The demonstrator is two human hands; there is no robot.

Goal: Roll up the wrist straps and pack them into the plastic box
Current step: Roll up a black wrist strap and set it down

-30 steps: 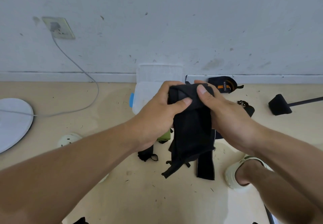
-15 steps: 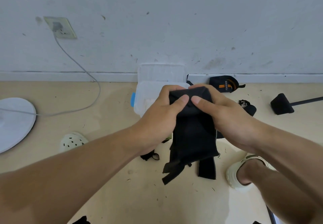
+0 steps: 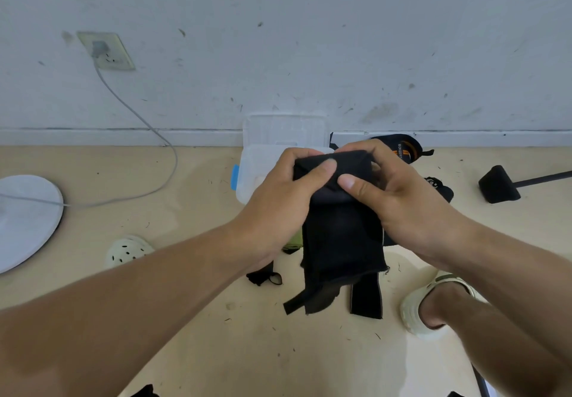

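Both hands, the left hand [image 3: 278, 198] and the right hand [image 3: 399, 198], hold a black wrist strap [image 3: 340, 235] right in front of the clear plastic box [image 3: 257, 164], so the straight way to the box opening is covered by the hands and the hanging strap. The box stands against the wall with its lid [image 3: 284, 128] upright behind it, closing the far side. On its right lie a rolled black and orange strap [image 3: 405, 149] and a black strap [image 3: 441, 187]; further right stands a black foot with a rod [image 3: 498, 184]. Bare floor [image 3: 192, 180] lies left of the box, bounded by the grey cable [image 3: 139, 118] and a white round base [image 3: 24, 220]. Loose straps [image 3: 365, 299] and a sandalled foot [image 3: 433, 303] occupy the near floor.
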